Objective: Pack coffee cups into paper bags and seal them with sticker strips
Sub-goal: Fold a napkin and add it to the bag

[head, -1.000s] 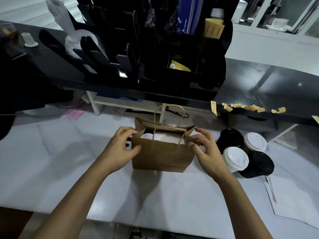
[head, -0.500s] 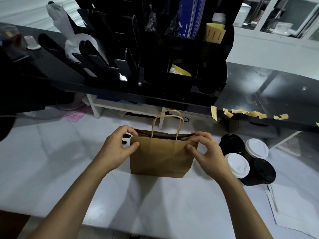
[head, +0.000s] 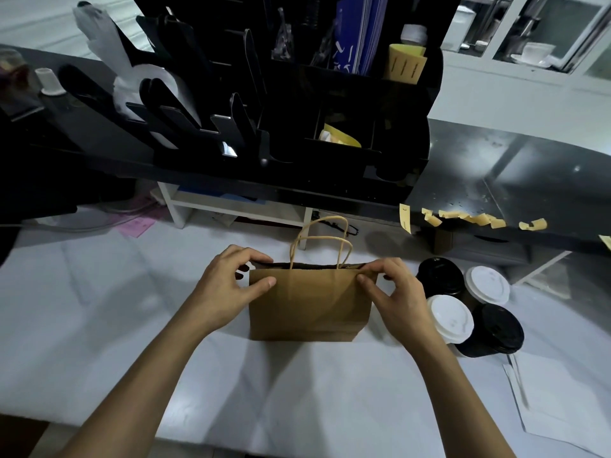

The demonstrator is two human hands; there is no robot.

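1. Now the two hands are clamped on the top corners of the paper bag (head: 309,304), which stands upright on the white table (head: 99,309) directly between them. The left hand (head: 228,289) pinches its corner with thumb in front and fingers curled over the rim; the right hand (head: 396,292) does the same on the other side.

2. A second ago the mouth gaped and something white showed inside; half a second ago it was nearly shut. The front and back edges now meet in a flat dark line, and whatever is inside is hidden.

3. Just past the fingertips, the twisted handles (head: 322,242) stand up together above the closed rim.

4. To my eye the packing of this bag is finished and the closing fold is set, so what remains is the seal.

5. Just outside the right hand stand four lidded coffee cups (head: 469,305), two with white lids and two with black, close to the bag but not touching it. They look like the next load.

6. Farther out beyond the right hand, yellow sticker strips (head: 463,218) hang along the edge of the dark counter (head: 529,180). One hand will likely have to let go to fetch one, and the mouth could spring open.
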